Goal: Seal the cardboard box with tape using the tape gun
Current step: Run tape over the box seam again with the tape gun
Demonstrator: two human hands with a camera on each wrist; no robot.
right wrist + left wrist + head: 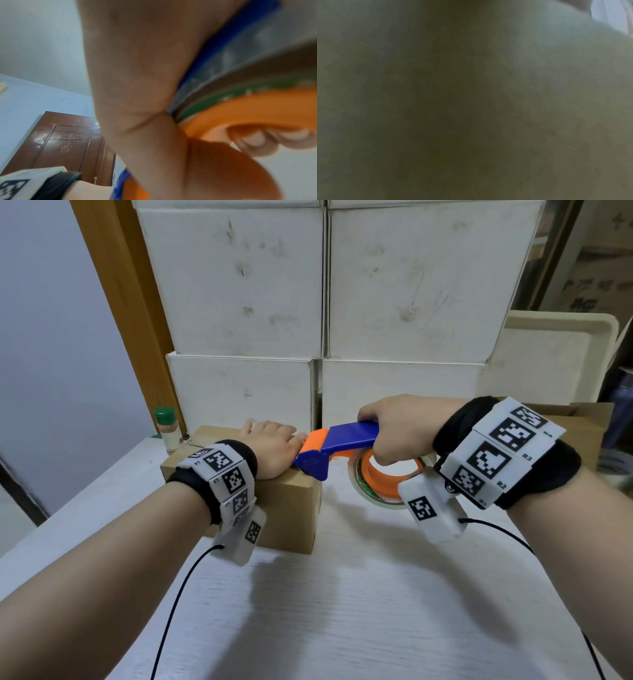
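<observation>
A small brown cardboard box (291,508) stands on the white table (342,611), left of centre. My left hand (270,446) lies palm down on its top and holds it in place. My right hand (397,429) grips the blue and orange tape gun (342,440), fingers curled through the orange hub (240,108) of the tape roll (376,491). The gun's blue nose touches the box's top right edge, beside my left fingers. The left wrist view is dark and blurred.
Stacked white cartons (325,302) form a wall right behind the box. A small green-capped bottle (168,429) stands at the box's far left corner. A wooden door frame (120,302) runs up on the left. Another open brown box (582,422) sits at the right.
</observation>
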